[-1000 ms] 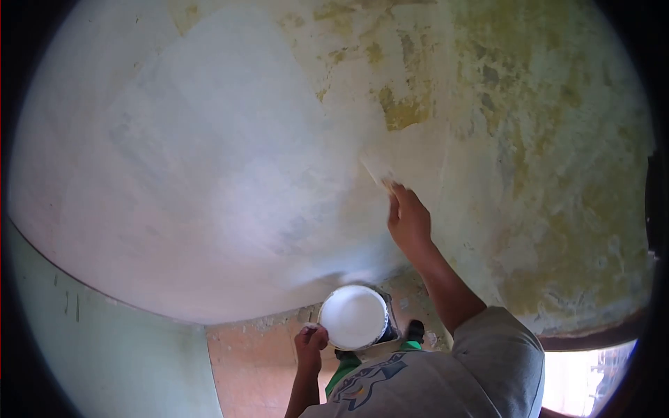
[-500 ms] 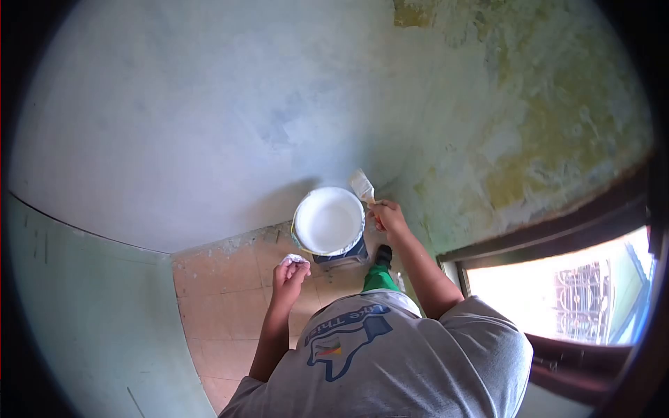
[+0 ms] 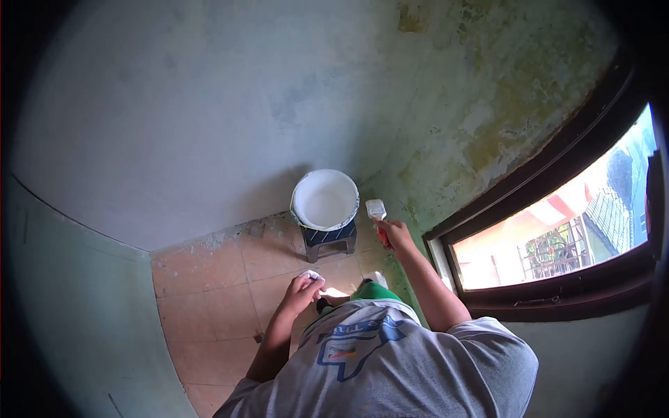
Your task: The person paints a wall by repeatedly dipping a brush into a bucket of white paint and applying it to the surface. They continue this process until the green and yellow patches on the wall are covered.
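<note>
In my right hand [image 3: 393, 235] is a paint brush [image 3: 375, 208] with a reddish handle and whitish bristles, held upright just right of the bucket. My left hand [image 3: 302, 291] is closed on a crumpled whitish cloth [image 3: 311, 276], below the bucket and touching nothing else. The white bucket [image 3: 325, 200], with a pale interior and paint-marked rim, rests on a dark plastic stool [image 3: 329, 240]. How deep the paint in it is, I cannot tell.
A pale painted wall [image 3: 174, 125] rises ahead, and a patchy green wall [image 3: 481, 118] stands to the right. The dark-framed window [image 3: 543, 244] is at right. Tan tiles [image 3: 209, 313] cover the floor; a greenish surface [image 3: 70, 299] is at left.
The view has shifted, showing more of the window and stool. My right hand and brush are now a little farther from the bucket's rim. My left hand has moved right and down, still with the cloth.
</note>
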`<state>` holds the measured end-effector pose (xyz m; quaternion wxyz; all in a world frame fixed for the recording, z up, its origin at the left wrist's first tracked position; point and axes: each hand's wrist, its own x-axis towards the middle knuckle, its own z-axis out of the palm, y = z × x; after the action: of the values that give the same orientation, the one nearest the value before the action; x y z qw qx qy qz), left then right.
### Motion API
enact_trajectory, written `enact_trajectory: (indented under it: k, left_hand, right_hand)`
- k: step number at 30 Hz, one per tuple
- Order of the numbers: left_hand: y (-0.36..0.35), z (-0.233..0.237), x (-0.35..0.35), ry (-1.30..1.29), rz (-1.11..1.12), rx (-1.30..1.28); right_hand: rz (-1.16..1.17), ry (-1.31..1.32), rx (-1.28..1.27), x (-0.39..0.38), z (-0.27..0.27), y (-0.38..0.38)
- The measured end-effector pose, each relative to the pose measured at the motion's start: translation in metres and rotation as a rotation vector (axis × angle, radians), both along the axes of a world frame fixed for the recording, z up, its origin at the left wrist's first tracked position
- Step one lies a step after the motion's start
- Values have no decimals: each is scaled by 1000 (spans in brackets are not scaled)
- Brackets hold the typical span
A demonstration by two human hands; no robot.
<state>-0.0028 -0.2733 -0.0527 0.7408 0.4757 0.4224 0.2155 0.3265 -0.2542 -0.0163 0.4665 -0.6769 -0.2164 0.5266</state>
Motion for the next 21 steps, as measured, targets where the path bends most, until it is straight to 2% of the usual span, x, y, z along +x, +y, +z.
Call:
enact_trajectory:
  k: [2,4,6,9,11,12,14,15,16,18,21]
  left_hand:
    - [1,-5,-4,5,-47,-16]
    - [0,-4,3,67,60,-2]
    - [5,-12,8,91,20,120]
    - [6,-15,19,69,-11,130]
    - [5,-15,24,-69,-36,214]
    - [5,-2,25,-65,-50,209]
    - [7,23,26,49,-79,576]
    - [9,25,27,45,-85,592]
    - [13,21,29,42,-96,593]
    - [18,13,35,-127,-54,322]
    - [25,28,42,-133,-91,251]
  right_hand:
    - [-35,85,-77,-8,2,-13]
    - [-58,137,-63,-12,8,-18]
    - [-91,243,-69,-16,11,-23]
    - [-95,148,21,-13,14,-26]
    - [-123,130,40,-7,19,-31]
    - [-134,114,65,-5,23,-31]
    - [-155,117,80,3,27,-34]
    - [-116,90,138,9,26,-33]
    - [-76,61,195,17,26,-33]
    - [-39,15,249,24,42,-32]
    - [-110,140,325,30,72,-24]
